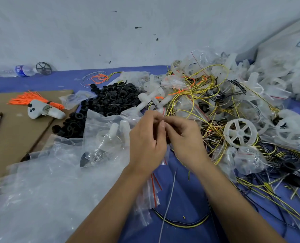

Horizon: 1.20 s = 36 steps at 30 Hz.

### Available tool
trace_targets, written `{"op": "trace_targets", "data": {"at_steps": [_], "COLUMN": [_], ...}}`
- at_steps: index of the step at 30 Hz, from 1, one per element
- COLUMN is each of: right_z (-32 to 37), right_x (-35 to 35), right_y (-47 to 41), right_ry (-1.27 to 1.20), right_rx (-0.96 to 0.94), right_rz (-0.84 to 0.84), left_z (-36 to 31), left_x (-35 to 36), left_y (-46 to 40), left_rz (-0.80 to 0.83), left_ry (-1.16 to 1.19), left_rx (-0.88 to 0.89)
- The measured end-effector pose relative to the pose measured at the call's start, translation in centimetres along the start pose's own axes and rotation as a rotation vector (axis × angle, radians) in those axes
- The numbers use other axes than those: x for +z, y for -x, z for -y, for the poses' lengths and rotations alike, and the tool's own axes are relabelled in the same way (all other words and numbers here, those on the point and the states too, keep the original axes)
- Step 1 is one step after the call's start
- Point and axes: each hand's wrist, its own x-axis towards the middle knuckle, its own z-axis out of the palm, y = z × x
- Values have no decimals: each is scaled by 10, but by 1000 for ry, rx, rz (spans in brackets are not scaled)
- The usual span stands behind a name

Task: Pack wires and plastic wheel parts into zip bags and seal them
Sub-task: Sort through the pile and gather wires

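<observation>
Hands: left hand (146,139) and right hand (184,135) meet, fingers curled, pinching something small
Right: white wheel (240,132) among yellow wires (198,88)
Left: black rings (110,100)

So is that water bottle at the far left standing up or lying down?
Lying down. The water bottle rests on its side on the blue cloth by the wall, next to a dark wheel.

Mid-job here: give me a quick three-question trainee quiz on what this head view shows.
1. True or false: the heap of black plastic rings lies left of the tangle of yellow and black wires.
2. The bundle of orange ties rests on: A blue cloth, B brown cardboard sheet, C clear bag.
3. Fill in: the white spoked plastic wheel lies to the ___ of both hands (left hand, right hand).

Key: 1 true; 2 B; 3 right.
</observation>
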Motion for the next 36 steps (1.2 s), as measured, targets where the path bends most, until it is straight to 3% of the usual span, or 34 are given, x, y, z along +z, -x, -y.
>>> {"op": "trace_targets", "data": {"at_steps": [2,4,10,12,16,18,23,27,30,33,36], "right_z": [2,3,2,5,2,-3,1,-3,2,9,12], "right_x": [-1,-2,9,10,8,9,4,-11,-22,-30,-37], "right_y": [1,2,0,0,2,4,-2,-6,-12,-29,-53], "right_ry": [-271,-390,-25,31,174,308,481,638,829,1058,1274], "right_rx": [110,160,46,12,19,4,-120,-237,-329,-293,-171], "right_rz": [171,255,50,120,438,482,131,-233,-405,-344,-83], "left_z": [1,2,-7,-7,-5,-4,6,20,24,24,26], "left_x": [-1,-2,-1,0,0,0,3,6,4,0,-5], "left_y": [-1,-3,1,3,2,2,-2,0,-2,-5,-9], "left_rz": [-43,-77,-88,-80,-85,-89,-28,61,72,63,61], "left_ry": [7,34,13,-2,27,29,-26,-176,-304,-427,-506], "left_rx": [-9,-23,71,95,52,21,-82,-282,-403,-391,-386]}}
